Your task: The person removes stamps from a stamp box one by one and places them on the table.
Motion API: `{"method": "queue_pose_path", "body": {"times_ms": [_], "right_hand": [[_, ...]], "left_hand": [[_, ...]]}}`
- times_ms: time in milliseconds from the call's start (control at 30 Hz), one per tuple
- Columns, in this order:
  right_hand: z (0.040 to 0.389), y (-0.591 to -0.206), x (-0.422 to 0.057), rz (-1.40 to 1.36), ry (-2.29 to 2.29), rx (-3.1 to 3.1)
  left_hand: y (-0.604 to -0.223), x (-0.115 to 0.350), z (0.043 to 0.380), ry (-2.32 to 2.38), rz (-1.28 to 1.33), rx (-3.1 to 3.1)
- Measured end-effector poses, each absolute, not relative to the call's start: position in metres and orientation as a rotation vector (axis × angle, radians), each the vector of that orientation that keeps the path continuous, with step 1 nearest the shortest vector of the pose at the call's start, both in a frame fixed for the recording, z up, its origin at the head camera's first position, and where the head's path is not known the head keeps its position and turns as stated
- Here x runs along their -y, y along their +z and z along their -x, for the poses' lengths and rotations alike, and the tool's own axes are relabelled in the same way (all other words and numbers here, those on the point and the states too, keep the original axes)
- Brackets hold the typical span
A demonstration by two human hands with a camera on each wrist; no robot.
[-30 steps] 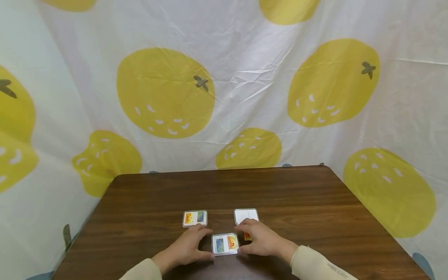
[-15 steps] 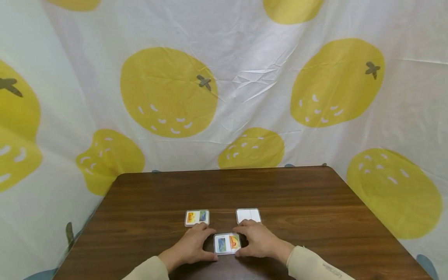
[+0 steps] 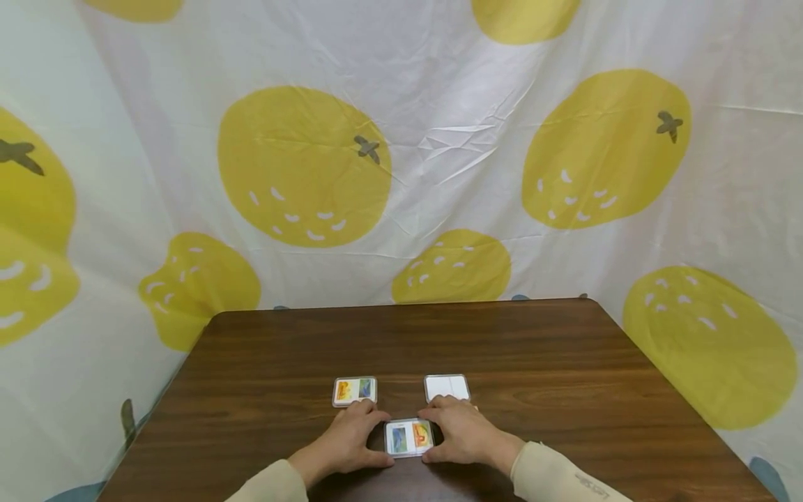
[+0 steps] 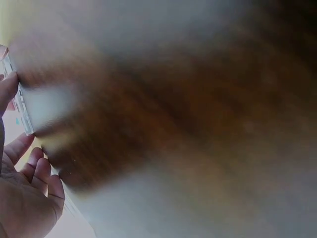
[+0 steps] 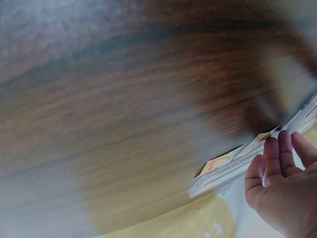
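A clear flat plastic case (image 3: 409, 438), with a blue-green stamp and an orange stamp inside, lies near the middle of the table's front. At its left side my left hand (image 3: 348, 436) holds the corners between thumb and forefinger; the left wrist view shows these fingers on the case's edge (image 4: 21, 104). My right hand (image 3: 467, 431) grips the right side in the same way. Beyond it sits another case (image 3: 447, 385) with a white insert. Two loose stamps (image 5: 219, 162) with toothed edges lie beside that case in the right wrist view, mostly hidden from the head view.
Behind my left hand lies a third case (image 3: 355, 392) holding an orange and a blue-green stamp. The dark wooden table (image 3: 401, 335) has rounded far corners. A white cloth (image 3: 439, 139) printed with yellow fruit hangs around it.
Both hands keep their places at the case's sides, the right one having drawn slightly closer. The whole head view has shifted a little, and the orange stamp beside my right hand is now covered.
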State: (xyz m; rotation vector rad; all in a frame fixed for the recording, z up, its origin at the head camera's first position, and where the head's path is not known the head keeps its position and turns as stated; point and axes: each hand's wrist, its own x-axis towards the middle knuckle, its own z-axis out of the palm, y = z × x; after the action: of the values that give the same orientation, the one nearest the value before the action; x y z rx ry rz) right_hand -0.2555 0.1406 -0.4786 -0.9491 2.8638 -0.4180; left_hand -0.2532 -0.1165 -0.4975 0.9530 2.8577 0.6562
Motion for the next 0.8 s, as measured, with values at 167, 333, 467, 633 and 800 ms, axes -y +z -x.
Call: {"method": "queue_pose_path", "body": {"times_ms": [167,333,467,633,800], "right_hand": [[0.256,-0.477,-0.139,0.953,-0.381,-2.863],[0.258,-0.476,-0.138,0.973,-0.333,-2.857],[0.259,-0.476,-0.137,0.990,-0.293,-2.860],[0.263,-0.477,-0.138,1.044,-0.235,-2.875],[0.268,-0.476,-0.140,1.139,-0.193,-2.886]], "left_hand": [[-0.496,0.116,0.253,0.660,-0.936,-2.848],[-0.497,0.115,0.252,0.662,-0.910,-2.828],[-0.497,0.115,0.253,0.646,-0.917,-2.831],[-0.498,0.114,0.254,0.622,-0.928,-2.833],[-0.498,0.113,0.254,0.603,-0.949,-2.850]]}}
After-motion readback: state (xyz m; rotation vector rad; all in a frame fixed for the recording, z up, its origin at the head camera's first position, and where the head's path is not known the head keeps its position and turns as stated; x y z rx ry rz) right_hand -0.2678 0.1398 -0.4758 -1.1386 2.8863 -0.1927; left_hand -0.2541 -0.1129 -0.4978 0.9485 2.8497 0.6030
